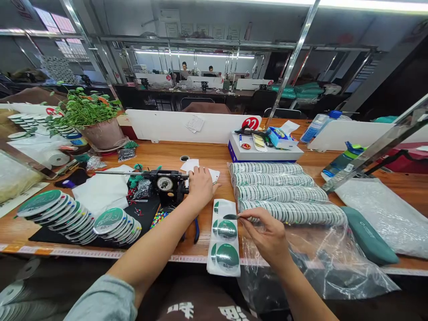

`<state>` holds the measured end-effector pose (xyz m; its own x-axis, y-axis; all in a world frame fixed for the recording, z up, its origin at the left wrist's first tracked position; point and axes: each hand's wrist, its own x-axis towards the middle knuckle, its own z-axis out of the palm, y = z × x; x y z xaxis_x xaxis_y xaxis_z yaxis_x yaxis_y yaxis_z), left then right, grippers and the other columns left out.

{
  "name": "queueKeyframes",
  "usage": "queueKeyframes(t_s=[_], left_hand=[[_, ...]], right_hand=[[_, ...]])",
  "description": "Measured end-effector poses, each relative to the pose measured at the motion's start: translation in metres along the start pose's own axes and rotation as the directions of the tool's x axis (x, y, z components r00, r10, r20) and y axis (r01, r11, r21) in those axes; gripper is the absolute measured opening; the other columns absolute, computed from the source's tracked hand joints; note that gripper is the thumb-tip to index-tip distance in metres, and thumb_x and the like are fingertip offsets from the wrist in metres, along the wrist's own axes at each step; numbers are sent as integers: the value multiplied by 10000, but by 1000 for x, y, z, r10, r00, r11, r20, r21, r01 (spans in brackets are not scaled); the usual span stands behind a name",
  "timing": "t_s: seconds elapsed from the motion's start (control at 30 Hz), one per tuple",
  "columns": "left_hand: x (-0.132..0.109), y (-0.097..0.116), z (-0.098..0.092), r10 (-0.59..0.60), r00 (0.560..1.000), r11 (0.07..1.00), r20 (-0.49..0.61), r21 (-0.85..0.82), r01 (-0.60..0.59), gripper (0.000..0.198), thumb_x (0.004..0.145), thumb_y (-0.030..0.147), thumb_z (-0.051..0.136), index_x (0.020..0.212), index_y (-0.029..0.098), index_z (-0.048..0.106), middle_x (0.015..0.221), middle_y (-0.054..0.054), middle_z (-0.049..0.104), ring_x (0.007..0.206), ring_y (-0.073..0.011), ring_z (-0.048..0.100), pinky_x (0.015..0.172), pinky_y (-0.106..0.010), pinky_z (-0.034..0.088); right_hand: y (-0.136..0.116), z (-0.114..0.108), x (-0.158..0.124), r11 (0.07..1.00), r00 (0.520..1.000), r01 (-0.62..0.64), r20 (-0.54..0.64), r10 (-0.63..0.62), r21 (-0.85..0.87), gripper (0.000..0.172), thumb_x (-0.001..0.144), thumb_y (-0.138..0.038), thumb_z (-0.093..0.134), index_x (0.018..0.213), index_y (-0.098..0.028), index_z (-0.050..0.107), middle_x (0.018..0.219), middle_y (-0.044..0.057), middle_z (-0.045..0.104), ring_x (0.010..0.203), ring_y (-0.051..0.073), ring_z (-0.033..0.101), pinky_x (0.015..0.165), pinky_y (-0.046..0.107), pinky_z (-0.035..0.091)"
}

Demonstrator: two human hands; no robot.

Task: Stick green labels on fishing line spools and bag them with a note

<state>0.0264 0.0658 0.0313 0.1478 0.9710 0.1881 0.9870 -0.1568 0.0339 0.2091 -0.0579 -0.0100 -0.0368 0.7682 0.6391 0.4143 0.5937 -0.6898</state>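
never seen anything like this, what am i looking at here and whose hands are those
This single picture comes from a camera worn on a person's head, looking down at their own two hands over a wooden bench. The left hand rests against a small black machine with a dial. The right hand pinches a round green sticker just above a sheet of stickers. To the left lie stacked green-labelled spools; to the right, rows of spools in clear bags.

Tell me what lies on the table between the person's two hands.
Head view: a white sheet of round green stickers lies between the left hand and the right hand, which pinches one green sticker.
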Motion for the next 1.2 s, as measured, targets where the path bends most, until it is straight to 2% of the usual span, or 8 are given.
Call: queueKeyframes(t_s=[0.1,0.2,0.33,0.4,0.47,0.6,0.77,1.2], left_hand=[[13,0,-2,-46,997,996,65,76,41,588,862,499,733,1105,-29,650,1132,-293,630,1122,-409,529,971,-515,387],[11,3,-6,-21,999,999,37,48,19,510,858,382,751,1148,-15,617,1174,-276,615,1126,-395,548,960,-484,415],[-10,3,-14,186,982,973,-40,-131,-189,492,886,243,696,1322,112,510,1306,-142,578,1165,-252,566,976,-338,457],[-24,0,-13,321,940,860,-112,-382,-339,579,827,186,735,1351,160,491,1307,-93,590,1179,-204,572,1001,-296,456],[-38,-5,-11,372,914,662,-162,-644,-384,622,739,154,779,1311,170,536,1248,-83,622,1129,-212,597,969,-317,481],[-65,-11,-5,347,938,369,7,-921,-129,620,660,184,797,1243,174,589,1151,-77,665,945,-206,638,782,-309,522],[-83,-18,-2,372,908,90,192,-981,170,707,636,194,846,1260,147,518,1189,-107,667,1000,-200,664,894,-334,541],[-90,-33,-4,422,884,-8,201,-974,225,728,648,236,885,1271,150,519,1280,-146,635,1085,-218,665,972,-351,537]], right_hand=[[-1,1,-1,998,998,-58,-6,58,-1,79,952,-166,660,975,-231,697,920,10,695,884,152,649,806,311,507],[0,0,3,990,989,-141,-34,141,19,67,936,-223,687,1001,-231,701,928,8,710,877,147,674,819,296,536],[8,-7,18,941,949,-290,-71,306,174,219,880,-348,748,1043,-209,706,916,40,721,850,166,698,786,301,584],[10,-11,30,878,920,-364,-30,391,310,317,813,-397,799,1034,-192,698,874,52,725,820,177,708,745,302,601],[10,-11,40,796,888,-444,84,452,411,395,758,-419,835,1033,-182,680,825,49,724,775,176,714,700,292,607],[3,-2,46,718,840,-542,263,474,437,435,751,-411,836,1062,-172,646,810,48,722,737,176,717,675,291,607],[-8,12,38,841,892,-451,190,410,299,329,800,-347,779,1054,-170,669,829,60,703,791,178,707,678,273,602],[-29,21,39,971,968,-231,116,224,52,207,882,-267,694,1061,-167,673,829,52,695,759,154,696,627,234,610]])
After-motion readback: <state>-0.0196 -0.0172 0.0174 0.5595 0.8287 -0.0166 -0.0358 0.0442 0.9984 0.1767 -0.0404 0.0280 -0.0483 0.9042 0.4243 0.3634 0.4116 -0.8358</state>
